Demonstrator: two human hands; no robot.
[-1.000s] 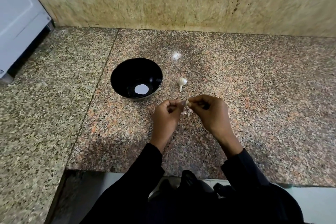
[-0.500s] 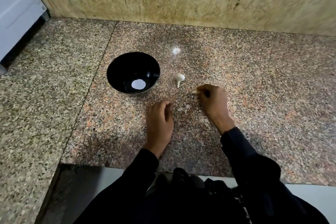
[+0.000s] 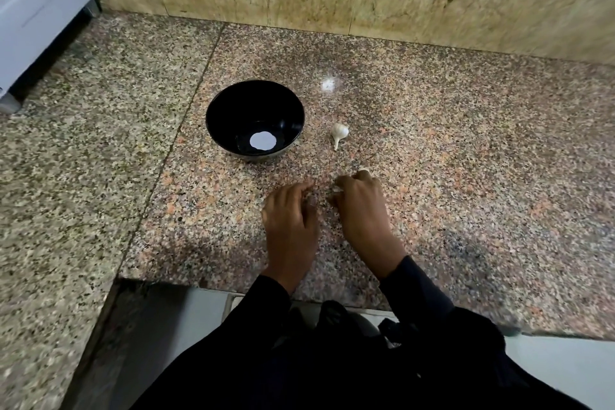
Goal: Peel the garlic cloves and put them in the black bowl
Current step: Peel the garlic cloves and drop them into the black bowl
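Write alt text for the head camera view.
Two hands rest low on a speckled granite counter, the right hand holding a pale garlic clove, the left hand loosely curled. Beyond them sit a black bowl and a garlic bulb.

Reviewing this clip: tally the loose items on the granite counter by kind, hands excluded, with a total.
Round glossy black bowl: 1
White garlic bulb piece with a stem, lying free beside the bowl: 1
Pale garlic clove showing at the fingertips of the right hand, partly hidden: 1
Total: 3
Any peel scraps near the left hand are too blurred to count.
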